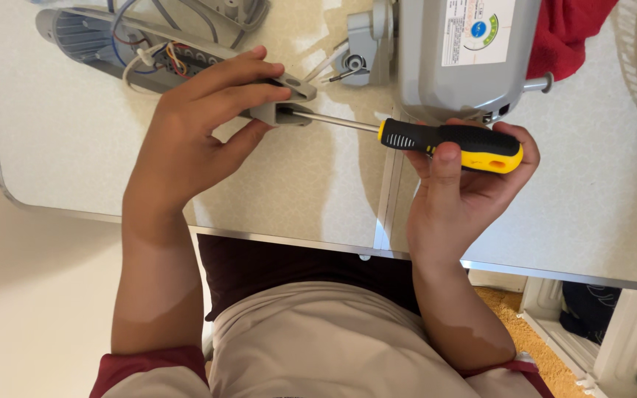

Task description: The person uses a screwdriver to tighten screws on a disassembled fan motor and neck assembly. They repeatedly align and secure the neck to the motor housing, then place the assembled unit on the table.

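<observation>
Right hand (460,193) holds screwdriver (447,145); white label (478,29) on grey housing (466,55).

Left hand (200,118) fingers curled in grip; right hand (466,180) fisted, palm up.

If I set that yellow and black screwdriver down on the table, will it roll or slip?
The screwdriver has a rounded handle and a thin round shaft, so it would likely roll some on the smooth table. Its ribbed black grip, held in the right hand, probably resists slipping. It looks stiff, and handle-heavy.
</observation>
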